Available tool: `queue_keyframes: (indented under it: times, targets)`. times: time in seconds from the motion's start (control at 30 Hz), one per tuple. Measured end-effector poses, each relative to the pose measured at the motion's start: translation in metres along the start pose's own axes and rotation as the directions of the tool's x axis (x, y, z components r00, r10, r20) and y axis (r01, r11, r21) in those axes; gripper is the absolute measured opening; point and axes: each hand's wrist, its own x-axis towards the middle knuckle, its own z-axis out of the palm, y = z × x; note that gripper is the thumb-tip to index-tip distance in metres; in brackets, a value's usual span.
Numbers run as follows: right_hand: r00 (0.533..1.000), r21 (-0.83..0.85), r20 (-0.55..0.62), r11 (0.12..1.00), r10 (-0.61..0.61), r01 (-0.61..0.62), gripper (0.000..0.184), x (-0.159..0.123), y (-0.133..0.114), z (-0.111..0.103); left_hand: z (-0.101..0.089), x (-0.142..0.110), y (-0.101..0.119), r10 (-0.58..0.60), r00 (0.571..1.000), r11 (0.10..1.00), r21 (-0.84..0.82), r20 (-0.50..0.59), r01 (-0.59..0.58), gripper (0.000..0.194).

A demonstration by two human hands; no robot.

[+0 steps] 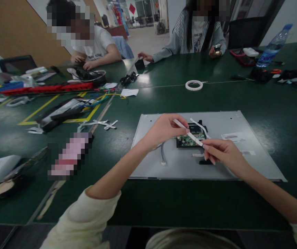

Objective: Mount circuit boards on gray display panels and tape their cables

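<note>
Between my two hands a narrow white strip [195, 139], which looks like tape, is held taut above a green circuit board [187, 139]. My left hand [168, 126] pinches its upper left end. At the lower right end, the fingers of my right hand [219, 151] are closed on it. The board, partly in a black frame, sits on a flat grey metal panel [148, 162]. A second white strip [200, 126] curves over the board's far right side. A grey cable [162, 154] with a small white connector lies on the panel, left of the board.
A white tape roll [194, 85] lies beyond the panel. To the left are a phone [70, 154], crossed white strips [107, 123] and a black bundle with wires [60, 112]. Two people sit across the green table [202, 204]. A water bottle [274, 46] stands far right.
</note>
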Motion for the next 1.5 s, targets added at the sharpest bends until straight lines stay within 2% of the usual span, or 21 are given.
queue_keyframes:
  times: [0.1, 0.2, 0.3, 0.43, 0.53, 0.67, 0.83, 1.03, 1.13, 1.27, 1.33, 1.4, 1.5]
  targets:
    - [0.999, -0.006, -0.025, 1.0, -0.024, 0.024, 0.036, 0.0, 0.001, -0.002, -0.016, 0.003, -0.001, -0.072, 0.997, 0.996, 0.053, 0.027, 0.071, 0.018]
    - [0.997, -0.046, -0.047, 0.997, -0.058, 0.055, 0.033, 0.0, 0.003, -0.004, -0.035, 0.006, -0.006, -0.179, 0.97, 0.979, 0.124, 0.165, 0.16, 0.022]
    - [0.994, -0.129, -0.056, 0.988, -0.096, 0.088, 0.031, 0.0, 0.004, -0.003, -0.05, 0.01, -0.019, -0.253, 0.922, 0.961, 0.19, 0.293, 0.203, 0.025]
    - [0.99, -0.276, -0.028, 0.953, -0.142, 0.129, 0.031, -0.002, 0.002, 0.0, -0.06, 0.017, -0.04, -0.283, 0.921, 0.919, 0.35, 0.267, 0.181, 0.024]
    - [0.984, -0.376, 0.015, 0.911, -0.176, 0.168, 0.03, -0.004, 0.0, 0.002, -0.062, 0.019, -0.048, -0.288, 0.912, 0.923, 0.34, 0.294, 0.182, 0.026]
    - [0.976, -0.449, 0.065, 0.868, -0.208, 0.215, 0.027, -0.005, 0.001, 0.002, -0.063, 0.019, -0.049, -0.281, 0.904, 0.94, 0.283, 0.321, 0.192, 0.029]
    - [0.97, -0.48, 0.076, 0.844, -0.231, 0.238, 0.026, -0.004, 0.001, 0.002, -0.062, 0.021, -0.052, -0.266, 0.932, 0.899, 0.412, 0.245, 0.149, 0.024]
    - [0.951, -0.538, 0.105, 0.787, -0.291, 0.3, 0.026, -0.005, 0.002, 0.004, -0.056, 0.022, -0.053, -0.172, 0.955, 0.861, 0.508, 0.241, 0.027, 0.024]
    - [0.914, -0.591, 0.163, 0.705, -0.372, 0.393, 0.026, -0.004, 0.005, 0.003, -0.054, 0.022, -0.051, -0.141, 0.963, 0.834, 0.552, 0.229, -0.009, 0.023]
    - [0.792, -0.659, 0.313, 0.481, -0.524, 0.578, 0.03, -0.003, 0.006, 0.001, -0.052, 0.022, -0.05, -0.118, 0.962, 0.816, 0.576, 0.247, -0.048, 0.023]
    - [0.748, -0.68, 0.389, 0.381, -0.538, 0.627, 0.036, -0.001, 0.003, 0.003, -0.051, 0.021, -0.051, -0.112, 0.956, 0.812, 0.579, 0.27, -0.068, 0.025]
    - [0.724, -0.696, 0.453, 0.302, -0.52, 0.652, 0.042, 0.0, -0.002, 0.007, -0.05, 0.021, -0.05, -0.106, 0.953, 0.807, 0.584, 0.285, -0.086, 0.025]
    - [0.692, -0.685, 0.533, 0.232, -0.486, 0.691, 0.047, 0.003, -0.011, 0.018, -0.051, 0.019, -0.045, -0.097, 0.955, 0.809, 0.581, 0.281, -0.089, 0.022]
